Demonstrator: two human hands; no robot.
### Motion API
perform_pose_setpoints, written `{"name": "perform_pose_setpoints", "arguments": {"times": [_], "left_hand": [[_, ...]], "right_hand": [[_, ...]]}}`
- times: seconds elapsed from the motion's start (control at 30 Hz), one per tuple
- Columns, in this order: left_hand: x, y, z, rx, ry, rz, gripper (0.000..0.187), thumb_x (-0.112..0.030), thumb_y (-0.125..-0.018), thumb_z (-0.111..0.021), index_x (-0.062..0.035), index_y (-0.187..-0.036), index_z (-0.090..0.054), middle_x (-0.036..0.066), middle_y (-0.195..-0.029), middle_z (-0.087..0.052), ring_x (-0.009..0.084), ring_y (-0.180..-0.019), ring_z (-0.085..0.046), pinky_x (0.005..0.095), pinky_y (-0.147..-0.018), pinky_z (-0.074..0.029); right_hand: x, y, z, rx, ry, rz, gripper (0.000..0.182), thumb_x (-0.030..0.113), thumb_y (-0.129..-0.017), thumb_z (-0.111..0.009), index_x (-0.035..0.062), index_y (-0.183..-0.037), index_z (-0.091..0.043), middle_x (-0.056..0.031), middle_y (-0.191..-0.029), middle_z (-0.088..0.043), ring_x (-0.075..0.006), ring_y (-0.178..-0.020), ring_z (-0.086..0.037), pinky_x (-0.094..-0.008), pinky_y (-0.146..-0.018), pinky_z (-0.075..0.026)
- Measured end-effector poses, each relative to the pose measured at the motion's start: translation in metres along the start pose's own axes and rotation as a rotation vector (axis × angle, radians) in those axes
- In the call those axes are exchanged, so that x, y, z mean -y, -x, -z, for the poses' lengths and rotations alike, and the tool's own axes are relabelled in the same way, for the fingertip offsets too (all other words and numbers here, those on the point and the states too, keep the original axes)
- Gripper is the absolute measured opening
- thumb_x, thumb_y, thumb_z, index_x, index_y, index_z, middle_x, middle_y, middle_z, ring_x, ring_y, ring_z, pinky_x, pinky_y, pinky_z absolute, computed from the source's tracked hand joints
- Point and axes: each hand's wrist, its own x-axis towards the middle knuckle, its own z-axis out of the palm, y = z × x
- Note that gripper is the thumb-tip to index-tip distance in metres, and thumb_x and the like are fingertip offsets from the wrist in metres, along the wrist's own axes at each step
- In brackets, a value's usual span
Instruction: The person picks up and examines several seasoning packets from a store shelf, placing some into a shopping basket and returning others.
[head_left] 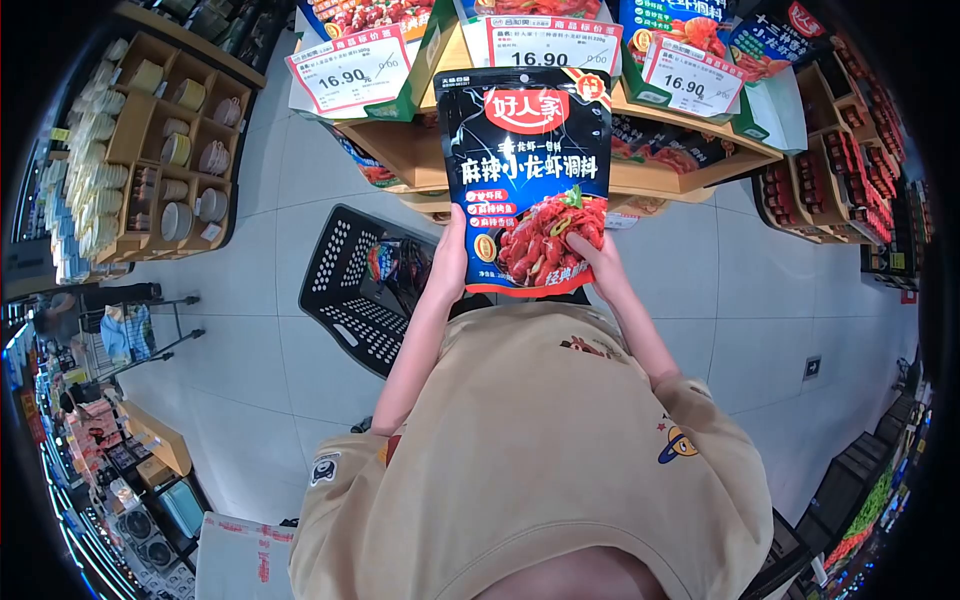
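Pouch [525,140] held upright between both hands.
We grip its lower sides, left hand [453,252] at the edge, right hand [603,265] with thumb on the front, probably keeping it flat; the display shelf [655,180] edges close beyond, basket [322,262] left, open floor [760,345] right.
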Motion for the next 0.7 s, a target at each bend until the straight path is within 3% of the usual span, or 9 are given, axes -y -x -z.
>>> {"name": "perform_pose_setpoints", "arguments": {"times": [0.07,0.17,0.23,0.37,0.43,0.7], "left_hand": [[0.002,-0.002,0.003,-0.006,-0.006,0.002,0.055,-0.045,-0.086,-0.028,0.0029,-0.111,-0.039,0.012,-0.1,-0.053,0.0138,-0.085,-0.054,0.0247,-0.073,-0.045],[0.004,-0.002,0.005,0.012,0.001,0.055,0.053,-0.045,-0.086,-0.029,-0.0015,-0.116,-0.036,0.012,-0.107,-0.05,0.0178,-0.094,-0.052,0.03,-0.079,-0.044],[0.006,-0.001,0.005,-0.018,0.009,0.03,0.057,-0.046,-0.085,-0.029,0.0031,-0.111,-0.038,0.012,-0.099,-0.053,0.0134,-0.085,-0.054,0.0243,-0.073,-0.045],[0.003,0.003,0.004,-0.05,-0.008,0.03,0.056,-0.046,-0.085,-0.03,0.0029,-0.111,-0.039,0.011,-0.101,-0.052,0.0131,-0.086,-0.053,0.0243,-0.075,-0.044],[0.0,0.005,0.006,0.1,-0.062,-0.003,0.056,-0.046,-0.086,-0.029,0.0021,-0.112,-0.039,0.011,-0.103,-0.051,0.0131,-0.088,-0.052,0.025,-0.078,-0.042],[0.004,0.009,0.008,0.17,0.127,-0.066,0.055,-0.046,-0.085,-0.027,-0.0014,-0.114,-0.039,0.011,-0.111,-0.048,0.0178,-0.099,-0.048,0.0308,-0.087,-0.036]], "right_hand": [[-0.003,0.0,0.002,0.008,0.015,-0.001,0.028,0.017,-0.078,-0.055,0.0005,-0.099,-0.049,-0.0058,-0.093,-0.055,-0.0111,-0.083,-0.053,-0.0245,-0.073,-0.042],[-0.004,0.002,0.0,-0.075,-0.198,-0.048,0.033,0.023,-0.08,-0.051,0.0009,-0.105,-0.045,-0.0073,-0.099,-0.053,-0.0122,-0.088,-0.051,-0.0259,-0.077,-0.041],[-0.003,0.003,-0.001,-0.089,-0.211,-0.058,0.037,0.027,-0.083,-0.047,0.001,-0.108,-0.042,-0.0084,-0.103,-0.05,-0.0132,-0.092,-0.05,-0.0272,-0.08,-0.039],[-0.01,0.001,0.002,-0.082,-0.227,-0.072,0.037,0.027,-0.083,-0.047,0.0006,-0.109,-0.042,-0.0083,-0.103,-0.051,-0.0137,-0.092,-0.05,-0.0276,-0.081,-0.039],[-0.012,0.001,0.004,-0.096,-0.262,-0.1,0.037,0.027,-0.083,-0.046,0.0003,-0.108,-0.042,-0.0087,-0.103,-0.051,-0.0143,-0.093,-0.05,-0.028,-0.081,-0.039],[-0.009,0.001,0.003,-0.074,-0.324,-0.106,0.037,0.026,-0.085,-0.044,-0.0006,-0.11,-0.041,-0.0104,-0.107,-0.05,-0.0166,-0.096,-0.05,-0.0296,-0.084,-0.039]]}}
